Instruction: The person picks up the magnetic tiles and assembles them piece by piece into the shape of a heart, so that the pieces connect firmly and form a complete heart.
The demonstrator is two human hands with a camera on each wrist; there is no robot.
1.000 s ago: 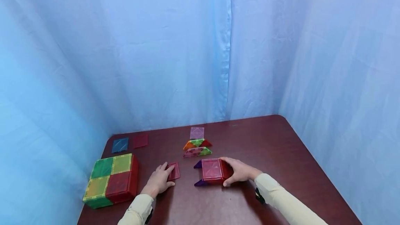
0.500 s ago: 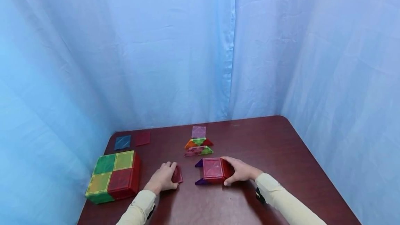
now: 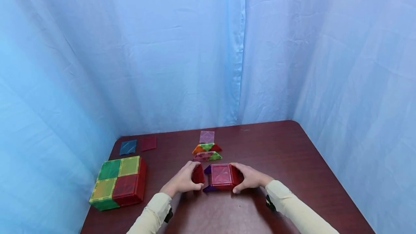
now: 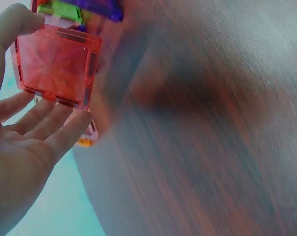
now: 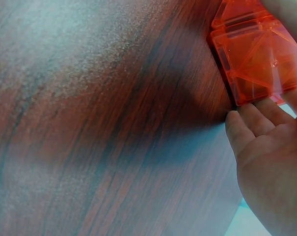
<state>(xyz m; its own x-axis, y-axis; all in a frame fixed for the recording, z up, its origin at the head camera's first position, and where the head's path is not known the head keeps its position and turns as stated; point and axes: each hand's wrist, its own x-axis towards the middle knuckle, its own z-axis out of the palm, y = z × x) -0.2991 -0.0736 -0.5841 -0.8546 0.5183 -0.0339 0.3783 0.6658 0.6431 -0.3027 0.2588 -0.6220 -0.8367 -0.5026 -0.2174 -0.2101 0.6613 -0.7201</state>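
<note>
My left hand (image 3: 183, 180) holds a red square magnetic tile (image 4: 54, 69) on edge, thumb on one side and fingers on the opposite side. That tile stands just left of a small boxy structure of magnetic tiles (image 3: 222, 175), whose top is a pinkish-red square. Two purple triangle tiles (image 3: 209, 188) stick out from the structure's left end, toward the held tile. At the right end, my right hand (image 3: 249, 177) grips the structure by its red side tile (image 5: 263, 61), thumb and fingers at opposite edges. The inside of the structure is hidden.
A larger green, yellow and red tile box (image 3: 118, 183) stands at the left. Behind it lie a blue tile (image 3: 128, 147) and a red tile (image 3: 148, 143). Two joined rows of triangle tiles (image 3: 207, 151) and a pale purple square (image 3: 207, 136) lie beyond the hands. Curtains (image 3: 182, 53) surround the table.
My left hand has picked the red square tile up from lying flat, tipped it upright, and moved it right toward the structure. The right hand keeps its grip in place.
</note>
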